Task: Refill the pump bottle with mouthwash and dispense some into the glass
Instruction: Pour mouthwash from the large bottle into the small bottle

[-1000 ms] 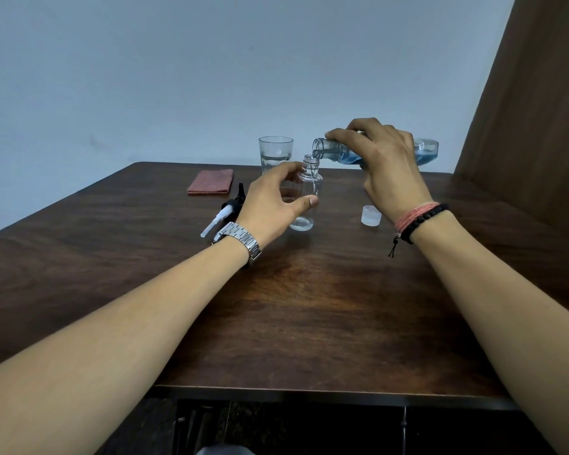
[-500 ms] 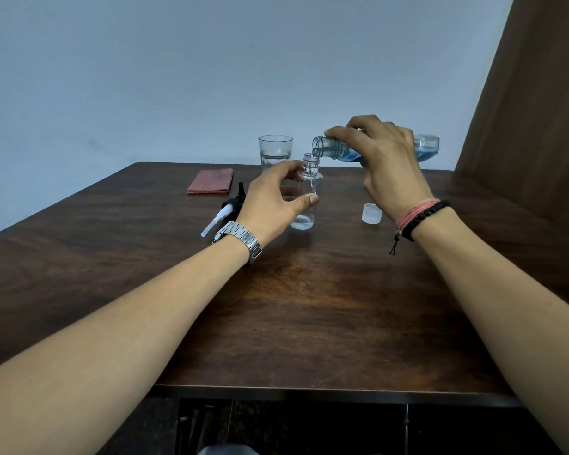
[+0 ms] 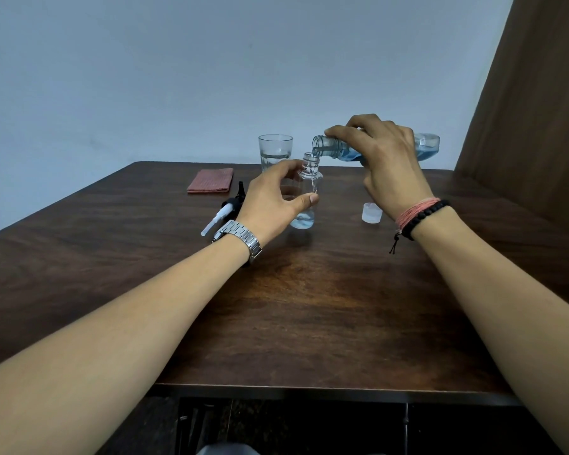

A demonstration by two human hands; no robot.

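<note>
A small clear pump bottle (image 3: 309,182) stands upright on the dark wooden table (image 3: 309,307), with a little pale liquid at its bottom. My left hand (image 3: 270,201) grips it round its side. My right hand (image 3: 388,165) holds the mouthwash bottle (image 3: 427,147) tipped almost flat, its open neck right over the small bottle's mouth. Blue liquid lies along its lower side, and a thin stream runs down inside the small bottle. The pump head (image 3: 224,213), black with a white tube, lies on the table left of my left hand. A clear glass (image 3: 275,152) stands behind the small bottle.
A translucent white cap (image 3: 372,212) sits on the table right of the small bottle, below my right hand. A folded reddish cloth (image 3: 211,180) lies at the back left. A brown panel (image 3: 532,110) rises at the right, a pale wall behind.
The mouthwash bottle has tipped a little further and liquid now trickles into the small bottle. Both hands stay where they were.
</note>
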